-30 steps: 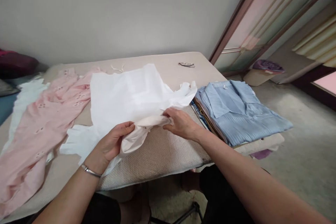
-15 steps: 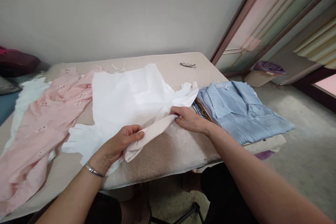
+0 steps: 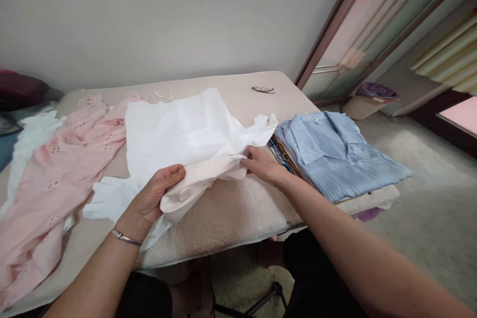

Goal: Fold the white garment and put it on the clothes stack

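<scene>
2 hands [image 3: 149, 201] grip 1 white garment [image 3: 186, 134].

White garment [image 3: 186, 134] lies crumpled, its near edge bunched.

We see a beige bed [image 3: 231, 218] carrying a white garment [image 3: 179, 134] centrally, pink dress [image 3: 55, 179] at nine o'clock, blue shirt [image 3: 335, 159] at three.

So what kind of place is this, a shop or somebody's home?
Most likely a home bedroom: a padded bed-like surface strewn with a white garment, folded shirts stacked beside it, and a sliding door.
</scene>
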{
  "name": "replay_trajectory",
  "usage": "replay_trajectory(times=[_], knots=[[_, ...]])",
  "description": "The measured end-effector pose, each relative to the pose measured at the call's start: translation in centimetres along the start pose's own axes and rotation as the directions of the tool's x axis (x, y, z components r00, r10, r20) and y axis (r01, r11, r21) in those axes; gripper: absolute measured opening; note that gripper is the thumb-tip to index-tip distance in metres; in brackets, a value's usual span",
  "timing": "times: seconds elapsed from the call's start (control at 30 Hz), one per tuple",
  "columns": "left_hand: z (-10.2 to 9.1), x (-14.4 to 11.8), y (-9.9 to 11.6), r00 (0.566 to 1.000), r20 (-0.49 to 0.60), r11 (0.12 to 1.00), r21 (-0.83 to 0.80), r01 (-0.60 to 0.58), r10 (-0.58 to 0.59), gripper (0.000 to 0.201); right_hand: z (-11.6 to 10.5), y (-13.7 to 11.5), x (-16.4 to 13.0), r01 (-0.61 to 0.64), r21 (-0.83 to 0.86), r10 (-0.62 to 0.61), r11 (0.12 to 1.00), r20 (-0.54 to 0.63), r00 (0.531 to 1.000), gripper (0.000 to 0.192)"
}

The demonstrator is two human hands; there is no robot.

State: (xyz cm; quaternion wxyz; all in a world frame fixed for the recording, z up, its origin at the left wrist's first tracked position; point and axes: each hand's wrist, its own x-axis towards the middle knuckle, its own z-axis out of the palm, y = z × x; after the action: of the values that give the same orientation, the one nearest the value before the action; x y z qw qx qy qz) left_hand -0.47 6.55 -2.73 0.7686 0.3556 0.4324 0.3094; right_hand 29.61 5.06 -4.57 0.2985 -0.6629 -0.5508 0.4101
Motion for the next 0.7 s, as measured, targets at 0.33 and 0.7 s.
replay_trajectory(times=[0.33,0.7], knots=[[-0.4,-0.4,1.2,0.990,-0.067,0.989,-0.073,-0.126,0.121,0.024,0.8,-1.3,0.3,-0.099,0.812,-0.017,0.576,0.133,0.991,0.023],[-1.3,-0.8,1.5,0.988,-0.030,0.980,-0.130,-0.154,0.152,0.019,1.5,-1.4,0.4,-0.053,0.693,-0.082,0.719,0.160,0.984,0.033]])
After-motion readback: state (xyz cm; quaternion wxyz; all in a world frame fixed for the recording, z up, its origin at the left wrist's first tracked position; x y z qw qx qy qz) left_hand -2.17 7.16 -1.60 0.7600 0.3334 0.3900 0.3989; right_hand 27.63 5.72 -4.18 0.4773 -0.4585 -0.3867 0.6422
